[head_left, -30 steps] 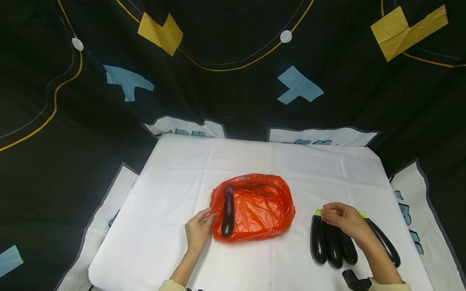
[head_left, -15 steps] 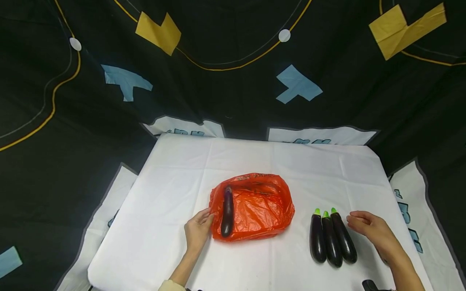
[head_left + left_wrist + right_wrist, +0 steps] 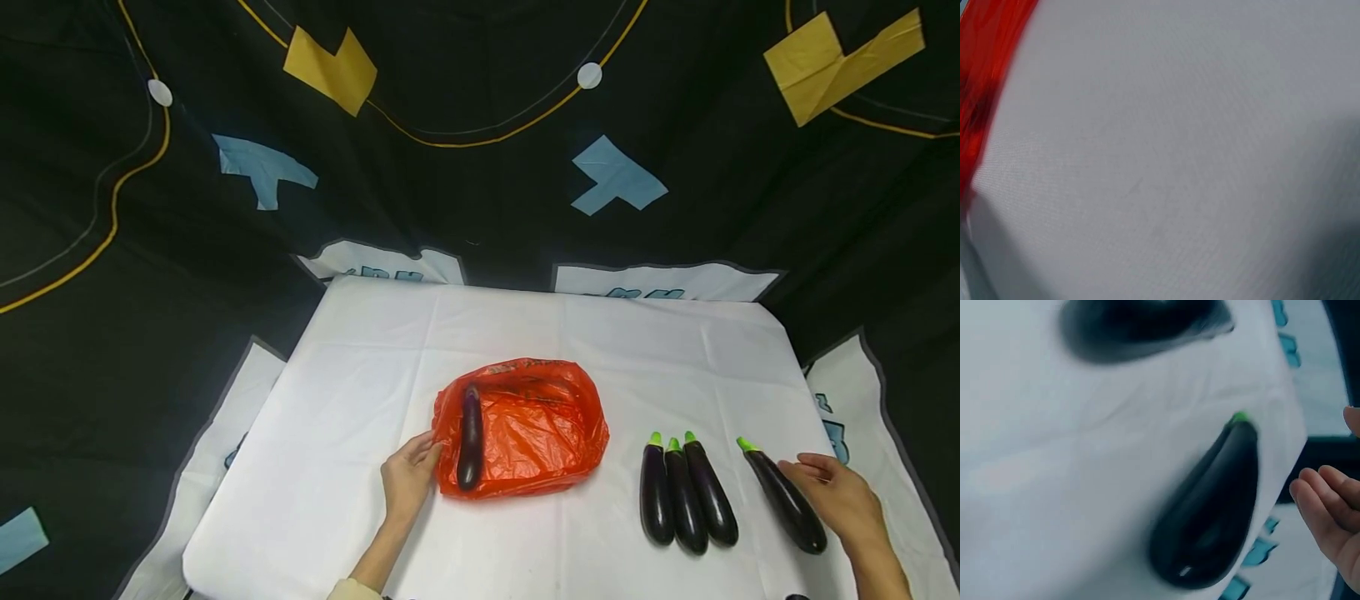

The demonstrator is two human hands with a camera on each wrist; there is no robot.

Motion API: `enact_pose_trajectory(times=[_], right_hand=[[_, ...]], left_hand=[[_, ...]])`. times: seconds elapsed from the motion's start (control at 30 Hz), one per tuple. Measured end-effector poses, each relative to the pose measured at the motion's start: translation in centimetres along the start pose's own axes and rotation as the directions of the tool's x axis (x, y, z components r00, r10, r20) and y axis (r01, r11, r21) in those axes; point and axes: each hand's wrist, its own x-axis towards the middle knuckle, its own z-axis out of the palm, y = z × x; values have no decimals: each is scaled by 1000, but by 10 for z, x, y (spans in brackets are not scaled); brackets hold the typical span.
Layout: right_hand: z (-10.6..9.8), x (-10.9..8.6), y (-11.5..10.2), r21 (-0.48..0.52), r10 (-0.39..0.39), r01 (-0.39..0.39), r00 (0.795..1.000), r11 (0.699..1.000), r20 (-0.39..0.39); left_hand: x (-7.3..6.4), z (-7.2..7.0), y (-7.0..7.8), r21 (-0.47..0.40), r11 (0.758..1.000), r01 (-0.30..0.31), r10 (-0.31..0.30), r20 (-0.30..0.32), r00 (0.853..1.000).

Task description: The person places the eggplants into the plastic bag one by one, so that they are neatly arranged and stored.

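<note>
On the white table, a crinkled red plastic bag (image 3: 536, 454) lies spread with its mouth facing up. One dark purple eggplant (image 3: 470, 437) rests in its left side. My left hand (image 3: 408, 477) pinches the bag's left edge; in the left wrist view only a strip of the red bag (image 3: 985, 69) shows. To the right, three eggplants (image 3: 686, 500) with green stem ends lie side by side. A separate eggplant (image 3: 783, 497) slants beyond them. Just right of it is my right hand (image 3: 843, 500), fingers loosely bent and holding nothing, as the right wrist view confirms.
A white cloth covers the table (image 3: 360, 333), whose right edge runs close to my right hand. Behind it hangs a dark curtain (image 3: 465, 208) with yellow and blue patches. White table surface separates the bag from the row of eggplants.
My right hand has moved rightward from above the row of eggplants, past the separate eggplant to its right side, uncovering it. My left hand and the bag stay put.
</note>
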Motion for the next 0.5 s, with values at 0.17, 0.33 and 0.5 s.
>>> enact_pose_trajectory(times=[0.17,0.33,0.5], right_hand=[[4,5,20,-46,59,-58,998,997,17],[10,8,36,-52,110,-108,993,993,38],[14,9,43,-38,146,-143,986,989,80]], left_hand=[[0,0,1,-11,1000,10,-10,6,1000],[1,0,1,-20,1000,18,-17,8,1000],[0,1,0,-25,1000,16,-15,9,1000]])
